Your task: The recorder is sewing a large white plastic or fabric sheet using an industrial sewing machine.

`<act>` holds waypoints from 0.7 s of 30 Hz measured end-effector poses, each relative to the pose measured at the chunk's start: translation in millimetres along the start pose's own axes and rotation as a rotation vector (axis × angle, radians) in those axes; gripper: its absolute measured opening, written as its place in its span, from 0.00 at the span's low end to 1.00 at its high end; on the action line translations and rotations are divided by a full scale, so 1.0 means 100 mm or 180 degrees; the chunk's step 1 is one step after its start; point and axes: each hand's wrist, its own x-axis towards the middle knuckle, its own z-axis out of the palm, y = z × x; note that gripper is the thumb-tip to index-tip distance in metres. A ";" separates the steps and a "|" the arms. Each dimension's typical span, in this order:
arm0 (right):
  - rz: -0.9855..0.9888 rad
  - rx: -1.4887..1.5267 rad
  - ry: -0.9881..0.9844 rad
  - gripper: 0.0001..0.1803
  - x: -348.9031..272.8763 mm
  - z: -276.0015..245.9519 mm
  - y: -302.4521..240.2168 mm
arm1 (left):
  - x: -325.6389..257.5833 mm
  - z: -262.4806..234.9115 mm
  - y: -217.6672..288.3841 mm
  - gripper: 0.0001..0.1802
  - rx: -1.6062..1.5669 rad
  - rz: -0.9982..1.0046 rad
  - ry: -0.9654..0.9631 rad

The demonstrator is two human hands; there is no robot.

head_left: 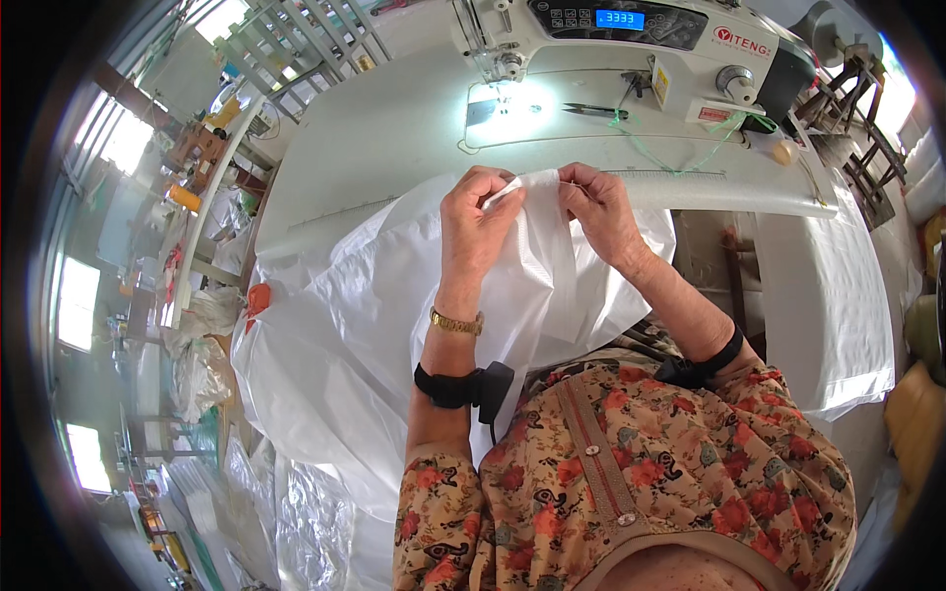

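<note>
A large sheet of white woven fabric drapes from the front of the sewing table down over my lap. At its upper edge, my left hand pinches a fold between thumb and fingers. A short way to the right, my right hand grips the same edge, thumb against bent fingers. The stretch of edge between the two hands lies near the table's front rim. Beyond them, the lit needle area of a white sewing machine stands apart from the cloth.
Dark thread snips lie on the table right of the needle, near a loose green thread. More white fabric hangs at the right. An orange piece rests at the cloth's left edge. A cluttered shelf stands farther left.
</note>
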 end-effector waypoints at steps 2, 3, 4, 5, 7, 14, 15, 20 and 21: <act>-0.0050 -0.0207 -0.0063 0.07 0.01 -0.02 0.01 | 0.00 -0.01 0.00 0.07 0.0001 -0.0027 -0.0052; -0.0043 -0.0210 -0.0066 0.07 0.01 -0.02 0.01 | 0.00 -0.01 0.01 0.07 -0.0003 -0.0034 -0.0049; -0.0101 -0.0294 -0.0046 0.08 0.01 -0.03 0.01 | 0.00 0.00 0.02 0.08 0.0060 0.0011 -0.0053; -0.0158 -0.0379 -0.0023 0.09 0.02 -0.03 0.00 | 0.00 0.00 0.04 0.08 0.0120 0.0056 -0.0058; -0.0216 -0.0480 -0.0042 0.10 0.02 -0.02 -0.03 | -0.01 -0.01 0.06 0.09 0.0156 0.0067 -0.0044; -0.0294 -0.0354 -0.0141 0.14 0.01 0.00 -0.07 | 0.01 -0.03 0.05 0.10 0.0197 -0.0031 -0.0071; -0.0283 -0.0348 -0.0149 0.14 0.00 0.04 -0.09 | 0.01 -0.04 0.04 0.10 0.0202 -0.0043 -0.0066; -0.0357 -0.0574 0.0186 0.10 0.03 0.13 -0.12 | 0.07 -0.13 0.10 0.12 0.0398 0.0305 -0.0142; -0.0360 -0.0562 0.0183 0.10 0.03 0.13 -0.13 | 0.10 -0.21 0.10 0.12 0.0410 0.0306 -0.0143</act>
